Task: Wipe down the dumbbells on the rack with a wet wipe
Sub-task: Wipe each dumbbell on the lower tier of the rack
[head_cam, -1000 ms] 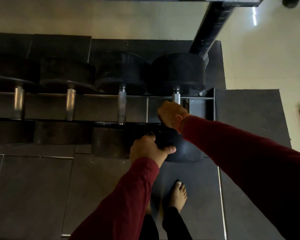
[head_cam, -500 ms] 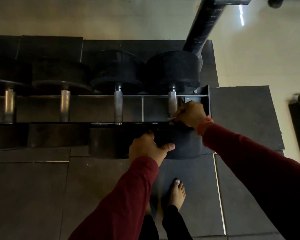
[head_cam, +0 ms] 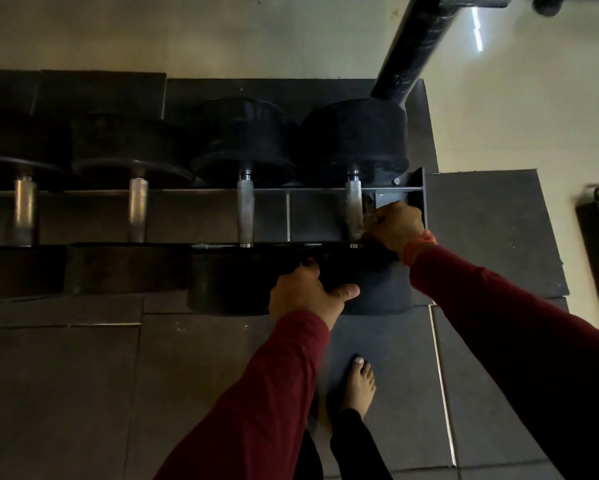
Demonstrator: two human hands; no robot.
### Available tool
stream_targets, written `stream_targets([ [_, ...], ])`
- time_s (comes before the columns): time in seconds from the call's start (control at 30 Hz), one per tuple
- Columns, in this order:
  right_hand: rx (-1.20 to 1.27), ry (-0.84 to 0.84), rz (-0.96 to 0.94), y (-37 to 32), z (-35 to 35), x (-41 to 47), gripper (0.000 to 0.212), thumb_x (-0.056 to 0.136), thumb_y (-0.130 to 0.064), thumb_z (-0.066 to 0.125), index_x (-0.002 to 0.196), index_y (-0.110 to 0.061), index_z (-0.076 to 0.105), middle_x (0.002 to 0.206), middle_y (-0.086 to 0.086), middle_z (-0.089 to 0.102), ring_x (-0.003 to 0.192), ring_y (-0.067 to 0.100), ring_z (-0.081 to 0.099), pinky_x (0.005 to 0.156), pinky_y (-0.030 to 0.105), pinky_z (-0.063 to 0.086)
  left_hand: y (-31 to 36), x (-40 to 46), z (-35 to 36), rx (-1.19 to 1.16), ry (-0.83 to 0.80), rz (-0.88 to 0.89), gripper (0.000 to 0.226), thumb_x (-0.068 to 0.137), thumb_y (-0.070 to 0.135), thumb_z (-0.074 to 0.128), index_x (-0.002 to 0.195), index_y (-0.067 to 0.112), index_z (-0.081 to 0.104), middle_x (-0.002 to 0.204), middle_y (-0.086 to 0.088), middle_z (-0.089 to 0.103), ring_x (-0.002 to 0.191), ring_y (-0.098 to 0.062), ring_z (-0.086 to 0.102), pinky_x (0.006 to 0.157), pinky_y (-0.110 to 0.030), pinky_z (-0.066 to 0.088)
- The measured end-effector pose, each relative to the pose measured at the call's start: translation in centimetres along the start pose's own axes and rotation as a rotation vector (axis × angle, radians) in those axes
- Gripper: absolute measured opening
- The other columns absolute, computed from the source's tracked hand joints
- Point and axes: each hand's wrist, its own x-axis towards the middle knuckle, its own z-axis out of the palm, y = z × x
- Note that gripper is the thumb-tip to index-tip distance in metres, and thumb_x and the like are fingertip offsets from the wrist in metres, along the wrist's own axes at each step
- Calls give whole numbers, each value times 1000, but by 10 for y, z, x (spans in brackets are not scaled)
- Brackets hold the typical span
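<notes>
Dim gym floor, rack [head_cam: 416, 188] ahead: we're mid-wipe on the end dumbbell [head_cam: 354, 206], right hand [head_cam: 393, 225] pinched shut on the wipe [head_cam: 368, 219] against its handle, left hand [head_cam: 308, 294] splayed on the near head; next, probably wipe that head.

Gaps: open room between the shiny metal handles [head_cam: 245, 213].
Right end: grey metal rack wall [head_cam: 422, 195] blocks.
Near side: big black round weights [head_cam: 229, 278] touch, no gap.
</notes>
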Motion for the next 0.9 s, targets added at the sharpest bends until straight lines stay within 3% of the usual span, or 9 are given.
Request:
stream_targets([
  [0.07,-97,-39,10,-4,-4,0,32,92,-30,65,113,-6,69,113,13,67,104,29,65,90,34,52,0,1,0,-11,-7,-9,75,64,71,76,121,24,63,107,-1,72,109,-26,65,90,-36,55],
  [0.2,-259,-47,-54,-12,-9,-1,39,101,-37,47,116,-5,65,109,12,65,103,26,65,87,32,51,0,2,0,-11,-22,-11,70,62,73,75,111,25,65,96,2,73,103,-24,67,86,-37,56],
  [0.27,-320,-118,-110,-7,-11,1,33,99,-36,52,114,-11,68,112,10,65,106,26,63,90,32,49,0,2,-1,1,-26,-1,67,63,74,75,107,25,65,96,2,72,101,-23,67,83,-36,57],
  [0.37,-186,-178,-167,7,-15,1,9,87,-33,72,85,-24,69,101,1,66,100,20,61,89,32,49,0,2,-1,20,-20,13,66,63,75,74,105,25,65,100,1,72,101,-25,67,81,-34,56],
  [0.43,-74,-182,-193,7,-17,0,20,79,-27,80,71,-29,62,88,-6,62,92,13,58,83,26,45,0,3,0,32,-12,19,69,62,76,73,108,25,64,102,-1,72,103,-26,67,83,-35,56],
  [0.57,-64,-96,-183,2,-9,-1,16,75,-24,84,78,-22,68,87,-6,61,84,7,56,79,18,42,0,3,-1,42,-24,23,75,64,75,73,118,24,64,108,-2,72,109,-27,65,87,-37,55],
  [0.73,2,-36,-120,7,-7,-1,18,75,-30,84,77,-23,68,79,-11,61,69,-3,53,56,1,31,0,1,-2,33,-27,15,77,63,76,73,120,24,63,111,-3,71,110,-28,65,89,-38,55],
  [0.9,211,-14,-183,5,-6,-8,19,75,-24,84,89,-27,71,76,-15,64,59,-13,55,53,-4,37,0,1,-1,35,-16,12,75,62,78,72,117,27,63,107,-1,72,107,-26,65,87,-37,55],
])
